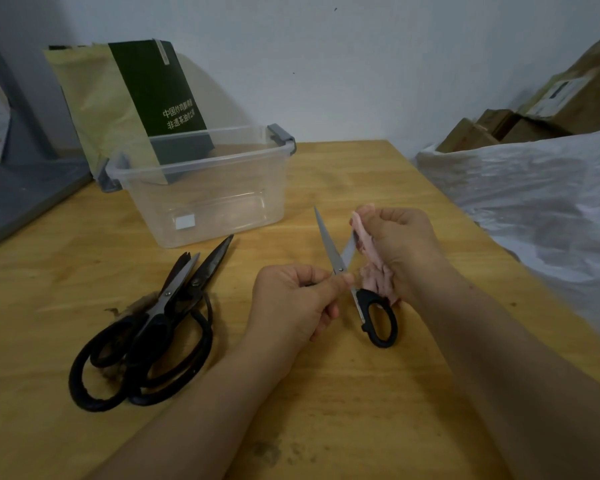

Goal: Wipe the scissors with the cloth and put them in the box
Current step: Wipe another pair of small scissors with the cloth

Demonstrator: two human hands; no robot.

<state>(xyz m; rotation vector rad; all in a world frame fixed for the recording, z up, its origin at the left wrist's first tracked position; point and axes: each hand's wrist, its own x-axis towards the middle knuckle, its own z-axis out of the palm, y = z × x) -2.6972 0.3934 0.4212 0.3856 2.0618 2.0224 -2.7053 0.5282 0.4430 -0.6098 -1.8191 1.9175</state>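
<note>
The left hand [291,299] pinches an opened pair of scissors [329,247] by the pivot, its blades spread above the bench [361,393]. The right hand [402,244] is curled round a pink cloth [373,268], wrapping one blade. Two more black scissors [160,306] lie overlapped to the left, just in front of the clear box [205,202].

Light: dim, cool and diffuse, coming from my left. The paper bag [94,98] throws a soft shadow rightward on the wall [361,64].
Glare: faint sheen on the box [201,164] rim; pale streaks on the table [326,393].
Sharpness: centre fair, slightly soft.
Edges: wide-angle bowing, corners smeared.
</note>
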